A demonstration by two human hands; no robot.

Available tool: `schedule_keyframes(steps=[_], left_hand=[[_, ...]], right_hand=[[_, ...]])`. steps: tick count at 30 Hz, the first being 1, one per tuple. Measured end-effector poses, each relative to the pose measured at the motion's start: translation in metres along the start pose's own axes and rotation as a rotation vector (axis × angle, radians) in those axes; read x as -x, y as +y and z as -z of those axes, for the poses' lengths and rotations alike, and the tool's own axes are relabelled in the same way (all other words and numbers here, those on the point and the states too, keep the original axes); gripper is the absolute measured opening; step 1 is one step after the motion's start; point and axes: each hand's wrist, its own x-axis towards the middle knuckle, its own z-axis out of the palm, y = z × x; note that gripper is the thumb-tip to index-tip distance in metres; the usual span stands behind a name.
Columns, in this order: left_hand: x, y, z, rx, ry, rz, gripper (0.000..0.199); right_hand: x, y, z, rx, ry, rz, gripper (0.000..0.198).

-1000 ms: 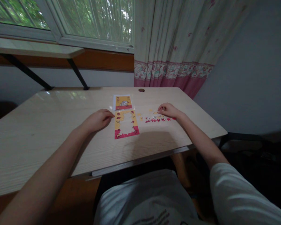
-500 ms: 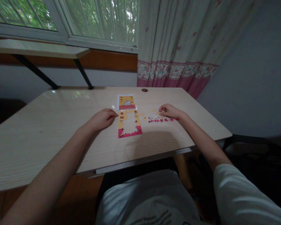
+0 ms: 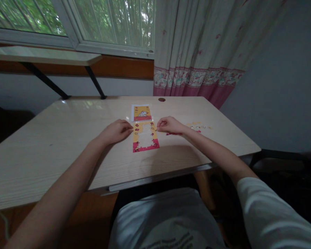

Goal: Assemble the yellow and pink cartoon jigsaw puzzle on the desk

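Note:
A yellow and red jigsaw border (image 3: 145,148) with a hollow middle lies on the pale wooden table (image 3: 54,145). My left hand (image 3: 117,131) rests with curled fingertips touching the border's left edge and holds nothing. My right hand (image 3: 170,125) is at the border's upper right edge, thumb and fingers pinched on a small puzzle piece that is mostly hidden. A small picture card (image 3: 141,113) lies just beyond the border. Several loose pieces (image 3: 200,127) are scattered to the right, behind my right wrist.
A round cable hole (image 3: 161,99) sits at the table's far edge. A curtain (image 3: 197,52) hangs at the back right, and a shelf on black brackets (image 3: 41,55) runs under the window. My lap is below the table's near edge.
My right hand left the loose pieces and moved left to the border's right edge, fingers still pinched. The left hand stayed put. The view shifted slightly.

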Motion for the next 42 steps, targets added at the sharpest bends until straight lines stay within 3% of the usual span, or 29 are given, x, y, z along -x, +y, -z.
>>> schedule_keyframes(steps=[4,7,13,20,24,28,32,38,42], left_hand=[[0.001,0.003,0.002,-0.01,0.007,0.027,0.053],[0.002,0.003,0.001,-0.011,-0.011,0.036,0.055],[0.001,-0.002,-0.002,0.013,-0.008,0.049,0.046],[0.001,-0.002,-0.002,0.011,-0.005,0.057,0.045],[0.001,0.004,0.0,0.054,0.041,0.065,0.039],[-0.002,0.016,-0.001,0.267,0.134,0.091,0.035],[-0.006,0.029,-0.005,0.476,0.203,0.181,0.031],[-0.006,0.04,-0.006,0.598,0.243,0.209,0.026],[-0.005,0.043,-0.003,0.603,0.259,0.211,0.027]], right_hand=[[-0.024,-0.02,-0.036,0.008,-0.051,0.02,0.01],[-0.034,-0.032,-0.048,0.044,-0.076,0.036,0.007],[-0.044,-0.038,-0.051,0.062,-0.161,-0.002,0.008],[-0.048,-0.032,-0.046,0.011,-0.254,0.105,0.024],[-0.04,-0.029,-0.044,-0.165,-0.145,0.088,0.019],[-0.035,-0.027,-0.046,-0.381,0.0,-0.001,0.011],[-0.034,-0.025,-0.051,-0.485,0.065,-0.019,0.015],[-0.029,-0.026,-0.055,-0.523,0.05,0.017,0.02],[-0.028,-0.028,-0.059,-0.429,0.155,0.077,0.02]])
